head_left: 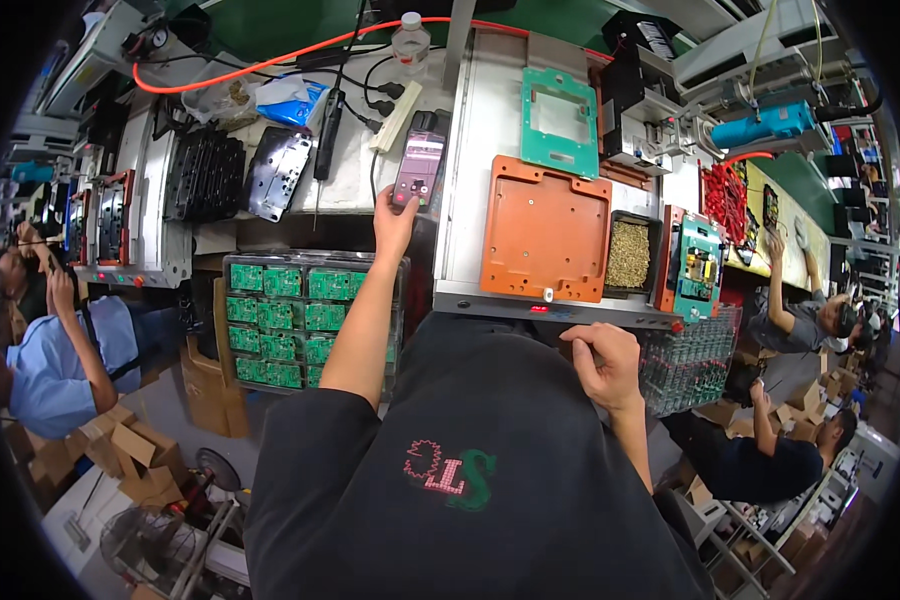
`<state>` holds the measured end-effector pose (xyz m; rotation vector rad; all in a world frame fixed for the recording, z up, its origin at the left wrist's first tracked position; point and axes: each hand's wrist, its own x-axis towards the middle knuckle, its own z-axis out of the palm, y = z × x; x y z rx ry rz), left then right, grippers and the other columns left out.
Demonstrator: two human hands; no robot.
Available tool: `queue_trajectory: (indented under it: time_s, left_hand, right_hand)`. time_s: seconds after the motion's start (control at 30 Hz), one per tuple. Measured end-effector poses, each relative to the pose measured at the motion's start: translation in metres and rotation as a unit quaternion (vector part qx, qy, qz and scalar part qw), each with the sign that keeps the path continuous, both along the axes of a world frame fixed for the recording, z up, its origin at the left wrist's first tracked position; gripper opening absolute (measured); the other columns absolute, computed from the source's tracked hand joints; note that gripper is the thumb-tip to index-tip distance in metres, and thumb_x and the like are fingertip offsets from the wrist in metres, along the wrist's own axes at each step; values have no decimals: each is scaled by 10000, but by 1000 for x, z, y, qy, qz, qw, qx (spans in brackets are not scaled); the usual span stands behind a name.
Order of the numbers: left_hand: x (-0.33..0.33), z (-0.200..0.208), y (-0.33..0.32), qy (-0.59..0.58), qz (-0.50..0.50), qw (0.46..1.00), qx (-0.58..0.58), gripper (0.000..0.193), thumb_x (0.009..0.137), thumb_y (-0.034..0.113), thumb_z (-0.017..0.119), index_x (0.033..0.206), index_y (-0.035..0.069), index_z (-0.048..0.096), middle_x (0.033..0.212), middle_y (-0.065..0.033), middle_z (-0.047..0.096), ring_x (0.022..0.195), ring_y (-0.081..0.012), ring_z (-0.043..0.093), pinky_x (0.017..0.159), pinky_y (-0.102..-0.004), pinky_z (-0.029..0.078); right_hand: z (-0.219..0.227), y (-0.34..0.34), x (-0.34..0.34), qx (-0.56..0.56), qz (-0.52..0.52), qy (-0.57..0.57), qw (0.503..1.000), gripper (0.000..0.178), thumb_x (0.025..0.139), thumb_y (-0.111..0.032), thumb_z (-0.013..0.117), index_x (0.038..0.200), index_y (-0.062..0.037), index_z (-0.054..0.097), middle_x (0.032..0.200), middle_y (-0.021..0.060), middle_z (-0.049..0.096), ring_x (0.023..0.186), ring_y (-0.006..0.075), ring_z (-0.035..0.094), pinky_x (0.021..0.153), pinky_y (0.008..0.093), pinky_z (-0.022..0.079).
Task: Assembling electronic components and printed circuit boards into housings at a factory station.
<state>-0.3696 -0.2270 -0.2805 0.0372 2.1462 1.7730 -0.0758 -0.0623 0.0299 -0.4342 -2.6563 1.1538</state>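
My left hand [396, 224] reaches to a small dark box with a display and knobs [421, 166], its fingers apart at the box's lower front edge. My right hand [608, 366] hovers by the front rail of the bench machine, fingers curled in, with nothing visible in it. Behind that rail lies an orange fixture plate [546, 232] with a shallow recess. A green frame-shaped plate [560, 120] adjoins its far side. To the right sit a black tray of small brass-coloured screws [628, 252] and a second fixture holding a circuit board [699, 268].
Below my left forearm is a clear tray of green circuit boards [275, 313]. Black panels [206, 175], a corded screwdriver [328, 135], a blue packet [292, 103] and a bottle [410, 44] occupy the left bench. More boards fill a rack [688, 362] at right. Other people work on both sides.
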Motion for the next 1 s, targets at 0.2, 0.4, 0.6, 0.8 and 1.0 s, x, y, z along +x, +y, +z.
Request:
queue_trajectory:
  time_s: [0.2,0.4,0.6,0.8,1.0]
  left_hand:
    - [2,3,8,53,20,997,-54,613,814,208,822,1287,-79,557,1123,-184,679,971,-235,669,879,-348,531]
    - [2,-9,13,104,37,989,-101,631,781,240,849,1246,-85,574,1182,-253,649,1117,-372,630,993,-415,480]
    - [5,12,-2,76,45,991,-104,532,856,224,784,1269,-44,583,1150,-206,642,982,-320,650,900,-409,515]
    - [-17,40,-60,199,71,962,-172,373,851,56,678,1213,-4,612,1152,-195,610,1105,-346,599,959,-427,478]
    - [-111,52,-131,398,-8,799,-450,441,735,109,703,1133,-66,628,1187,-294,611,1166,-468,554,1009,-530,435]
  right_hand:
    - [-4,2,1,11,0,1,1000,130,819,22,648,881,-61,727,589,43,539,520,204,529,538,335,404]
    - [-8,5,1,22,-4,21,1000,129,804,24,664,873,-69,722,581,35,512,490,196,493,520,334,384]
    - [-5,1,-5,15,5,38,999,123,810,20,664,878,-66,719,583,36,499,491,197,479,520,336,368]
    - [-9,-1,-3,19,5,32,999,128,806,22,669,883,-68,717,596,37,518,501,199,489,520,332,371]
    - [-20,-14,-9,24,32,-6,999,124,811,-23,691,908,-96,714,640,38,577,552,219,559,547,341,431]
